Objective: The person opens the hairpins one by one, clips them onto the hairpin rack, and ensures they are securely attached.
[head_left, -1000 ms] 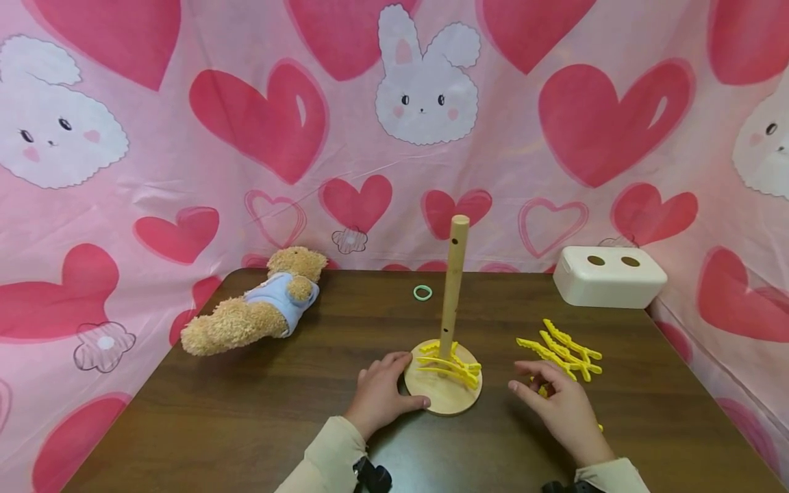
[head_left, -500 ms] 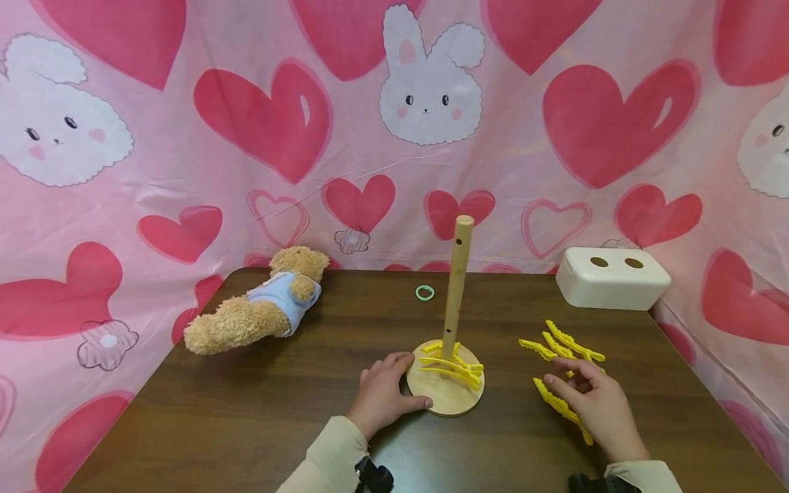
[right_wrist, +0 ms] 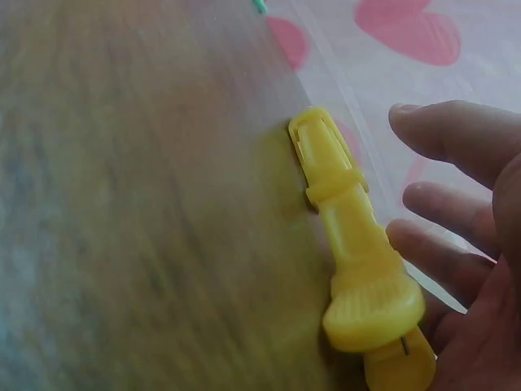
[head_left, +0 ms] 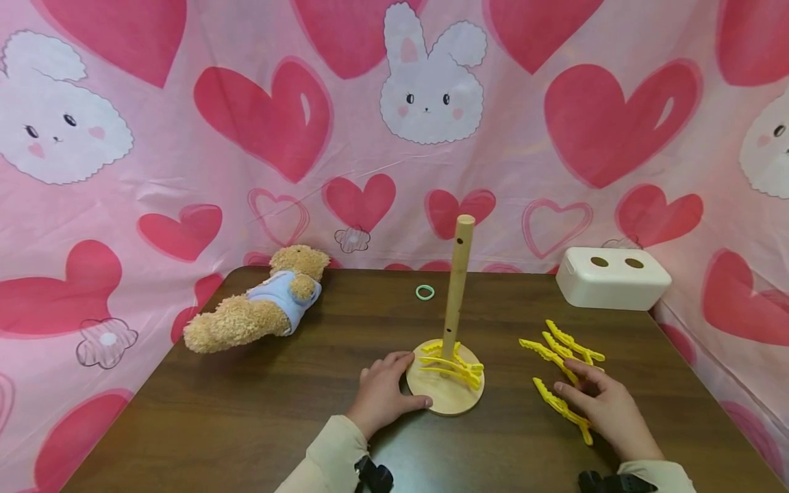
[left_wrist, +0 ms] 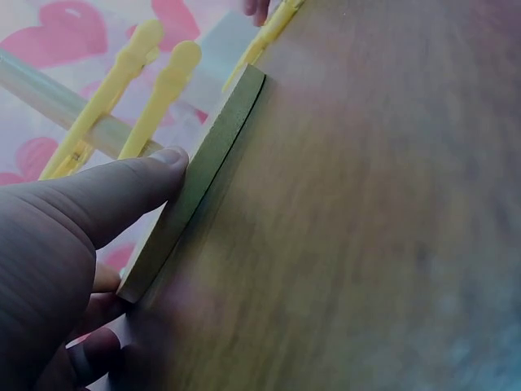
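A wooden stand has an upright pole (head_left: 457,274) on a round base (head_left: 445,396), with a few yellow clips (head_left: 453,363) clamped low on the pole. My left hand (head_left: 383,392) lies on the table against the base's left rim. Its thumb (left_wrist: 122,195) presses the base edge (left_wrist: 203,187), under yellow clips (left_wrist: 155,90). My right hand (head_left: 607,409) lies to the right of the stand, its straight fingers (right_wrist: 448,138) beside a single yellow clip (head_left: 562,409) (right_wrist: 358,269) on the table. It does not grip the clip.
More yellow clips (head_left: 564,348) lie in a loose pile just beyond my right hand. A white box (head_left: 610,277) with two holes stands at the back right. A teddy bear (head_left: 253,311) lies at the back left, a small green ring (head_left: 424,292) behind the pole.
My right hand has moved right, away from the stand's base, and come down beside the single clip. My left hand has stayed against the base.
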### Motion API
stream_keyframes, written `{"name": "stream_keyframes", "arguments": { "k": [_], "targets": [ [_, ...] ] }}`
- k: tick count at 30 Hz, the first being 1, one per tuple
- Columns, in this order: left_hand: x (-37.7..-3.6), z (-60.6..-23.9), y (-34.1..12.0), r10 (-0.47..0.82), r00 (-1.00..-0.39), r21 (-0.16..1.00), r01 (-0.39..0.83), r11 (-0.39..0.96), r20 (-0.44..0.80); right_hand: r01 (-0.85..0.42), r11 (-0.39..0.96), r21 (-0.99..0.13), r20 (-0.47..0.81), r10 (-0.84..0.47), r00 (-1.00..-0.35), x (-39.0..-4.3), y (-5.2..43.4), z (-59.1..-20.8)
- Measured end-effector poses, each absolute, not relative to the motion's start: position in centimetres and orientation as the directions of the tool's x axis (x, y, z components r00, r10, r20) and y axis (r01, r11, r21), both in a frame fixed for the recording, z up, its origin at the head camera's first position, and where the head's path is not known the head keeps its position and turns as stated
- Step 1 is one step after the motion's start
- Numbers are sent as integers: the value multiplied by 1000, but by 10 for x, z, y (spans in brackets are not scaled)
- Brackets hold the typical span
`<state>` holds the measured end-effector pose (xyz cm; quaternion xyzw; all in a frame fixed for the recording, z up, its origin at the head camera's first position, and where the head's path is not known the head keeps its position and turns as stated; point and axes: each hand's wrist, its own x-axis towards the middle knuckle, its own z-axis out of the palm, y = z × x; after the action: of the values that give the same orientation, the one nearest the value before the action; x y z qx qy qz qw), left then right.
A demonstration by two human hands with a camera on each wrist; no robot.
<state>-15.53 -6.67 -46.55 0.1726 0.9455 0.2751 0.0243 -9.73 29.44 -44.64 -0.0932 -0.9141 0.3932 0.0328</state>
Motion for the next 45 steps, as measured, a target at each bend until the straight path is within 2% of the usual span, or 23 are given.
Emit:
{"name": "stream_keyframes", "arguments": {
  "k": [13, 23, 28, 32, 38, 45],
  "targets": [
    [-154, -465, -67, 338, -940, 525, 313, 791, 49, 140, 720, -680, 6, 196, -981, -98, 302, -452],
    [-154, -462, -66, 341, -938, 527, 318, 788, 56, 195, 769, -609, -27, 225, -974, -100, 309, -447],
    [-153, -463, -67, 340, -939, 522, 320, 791, 59, 205, 700, -683, 51, 326, -944, -98, 303, -449],
    [-154, -464, -67, 341, -938, 521, 321, 791, 61, 155, 625, -765, 131, 387, -913, -97, 296, -449],
    [-154, -467, -67, 346, -935, 516, 334, 789, 76, 47, 560, -827, 227, 408, -884, -94, 284, -446],
    [-154, -466, -68, 343, -936, 518, 331, 789, 76, -50, 448, -892, 238, 375, -896, -90, 266, -441]
  ]
}}
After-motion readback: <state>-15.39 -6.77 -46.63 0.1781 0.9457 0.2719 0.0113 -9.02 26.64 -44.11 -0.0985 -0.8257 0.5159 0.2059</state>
